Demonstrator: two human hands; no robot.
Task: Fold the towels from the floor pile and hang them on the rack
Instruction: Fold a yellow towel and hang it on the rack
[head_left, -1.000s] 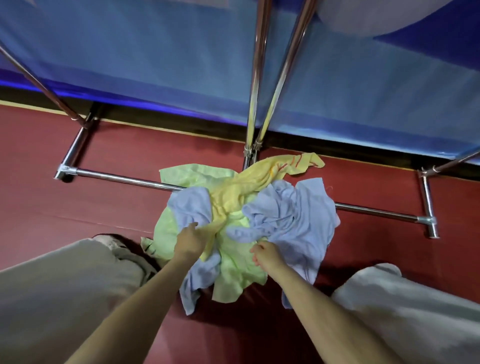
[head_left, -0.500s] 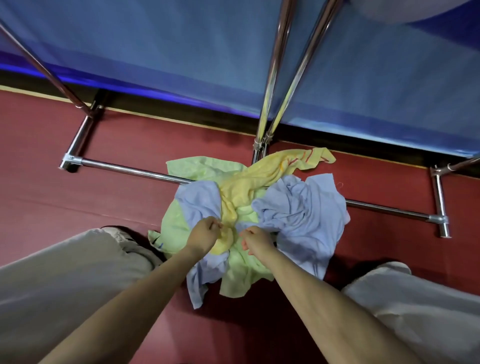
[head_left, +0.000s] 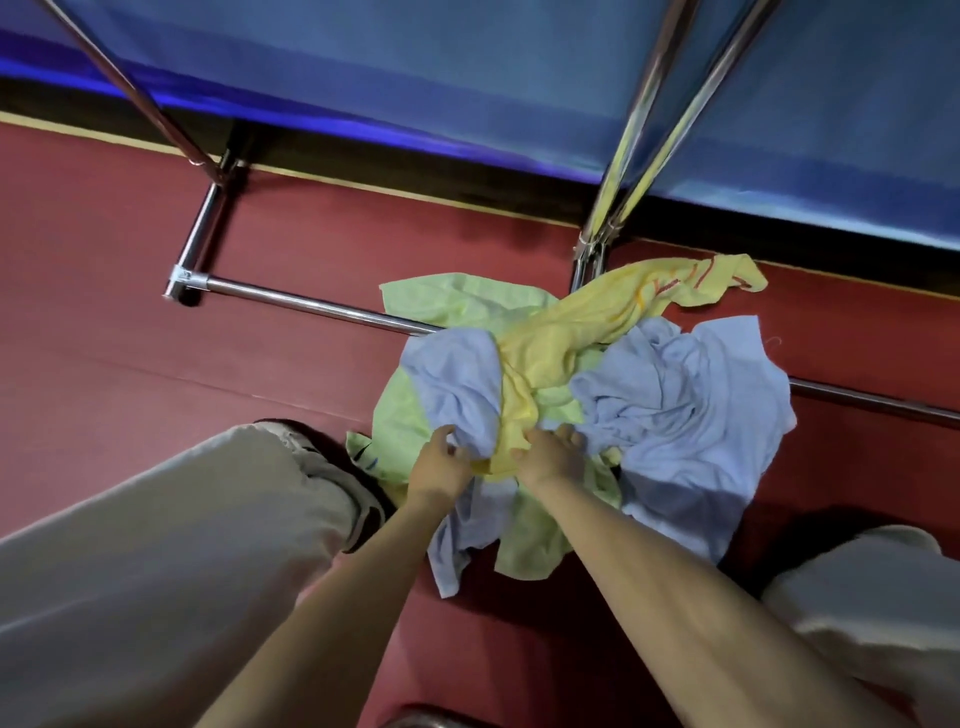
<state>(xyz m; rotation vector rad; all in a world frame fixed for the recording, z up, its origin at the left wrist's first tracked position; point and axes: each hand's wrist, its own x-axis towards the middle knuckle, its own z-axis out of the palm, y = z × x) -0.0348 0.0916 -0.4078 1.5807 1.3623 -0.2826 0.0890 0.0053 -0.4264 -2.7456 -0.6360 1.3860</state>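
On pile: both hands' fingers (head_left: 524, 441) pinch yellow towel (head_left: 540, 358).

We list a red floor (head_left: 130, 332), matte, with a faint seam running across it. Along its far edge we note a thin yellow strip (head_left: 395, 189) and a dark baseboard (head_left: 415, 156). Above these, a blue wall covering (head_left: 415, 67), sheeted and lightly creased. Nearer us: a beige trouser leg (head_left: 156, 561) at left, ending at a dark shoe (head_left: 358, 499); a second pale trouser leg (head_left: 872, 597) at right.
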